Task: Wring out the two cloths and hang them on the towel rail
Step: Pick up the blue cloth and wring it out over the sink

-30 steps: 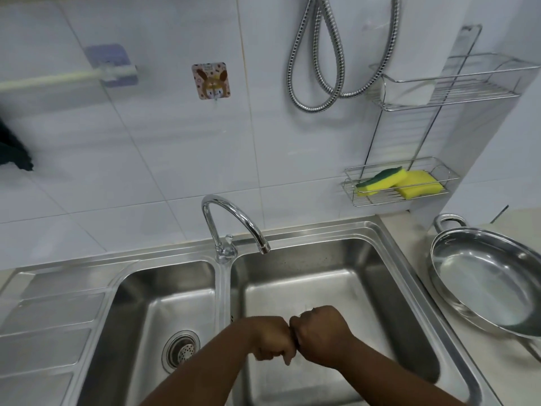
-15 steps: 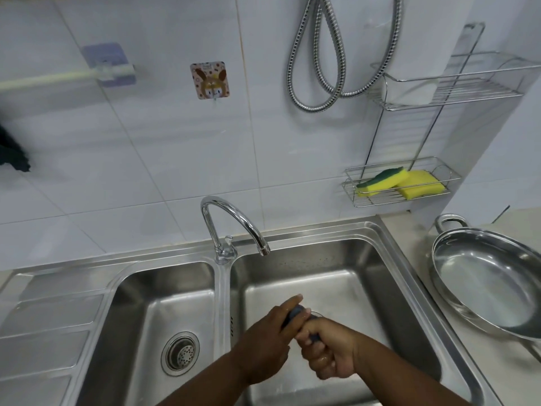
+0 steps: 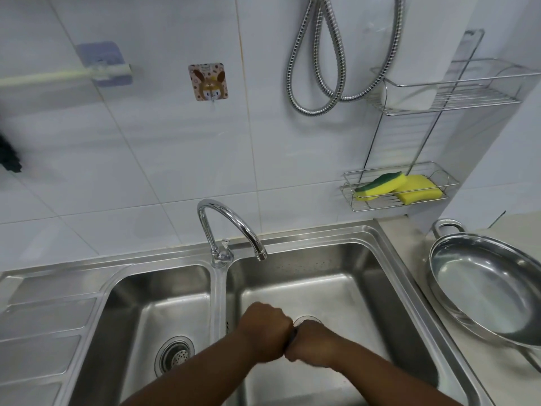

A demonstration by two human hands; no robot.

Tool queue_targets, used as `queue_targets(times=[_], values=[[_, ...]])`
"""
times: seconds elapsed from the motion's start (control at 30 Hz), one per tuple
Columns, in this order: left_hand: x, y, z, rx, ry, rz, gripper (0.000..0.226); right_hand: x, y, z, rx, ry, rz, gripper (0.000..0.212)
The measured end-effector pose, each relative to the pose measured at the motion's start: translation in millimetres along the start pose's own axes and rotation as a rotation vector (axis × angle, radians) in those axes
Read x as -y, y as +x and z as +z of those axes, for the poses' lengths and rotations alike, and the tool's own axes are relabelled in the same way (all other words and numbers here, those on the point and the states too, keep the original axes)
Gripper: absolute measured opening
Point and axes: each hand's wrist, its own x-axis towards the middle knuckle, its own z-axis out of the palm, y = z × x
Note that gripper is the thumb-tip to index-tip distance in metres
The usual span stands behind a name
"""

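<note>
My left hand [image 3: 263,332] and my right hand [image 3: 310,344] are clenched fist to fist over the right sink basin [image 3: 351,282]. Between the knuckles shows a thin dark sliver of cloth [image 3: 292,336]; the rest of it is hidden inside both fists. The pale towel rail [image 3: 58,75] runs along the wall at the upper left, held by a lilac bracket. A dark cloth [image 3: 8,155] hangs at the far left edge, mostly cut off by the frame.
A curved tap [image 3: 228,227] stands between the two basins. The left basin [image 3: 164,312] has a round drain strainer. A steel pan [image 3: 486,288] sits on the counter at the right. Wire racks [image 3: 398,197] with two sponges and a metal hose hang on the tiled wall.
Half a second ago my hands were rotated apart with the dark cloth showing between them; now both fists are turned back together, knuckles touching, hiding nearly all the cloth.
</note>
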Motion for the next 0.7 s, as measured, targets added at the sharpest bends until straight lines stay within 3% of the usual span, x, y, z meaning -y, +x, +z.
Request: queue_targets(times=[0.1, 0.17, 0.3, 0.47, 0.7], values=[[-9.4, 4.7, 20.6, 0.207, -0.166, -0.136, 0.025, -10.8, 11.9, 9.9, -0.269, -0.597, -0.266, 0.027], [-9.1, 6.6, 27.6, 0.324, -0.331, -0.246, 0.033, -14.9, 17.6, 12.8, -0.333, -0.795, -0.384, 0.033], [-3.7, 11.1, 33.6, 0.508, -0.764, -0.425, 0.024, -10.7, 20.6, 3.2, -0.436, -1.092, -0.519, 0.047], [-9.9, 15.1, 30.3, 0.59, -1.194, -0.712, 0.018, -15.7, 33.6, -16.1, -0.475, -1.153, -0.635, 0.037], [-3.3, 15.6, 23.8, 0.574, -1.369, -0.738, 0.016, -11.9, 44.2, -21.3, -0.586, -1.108, -0.78, 0.034]])
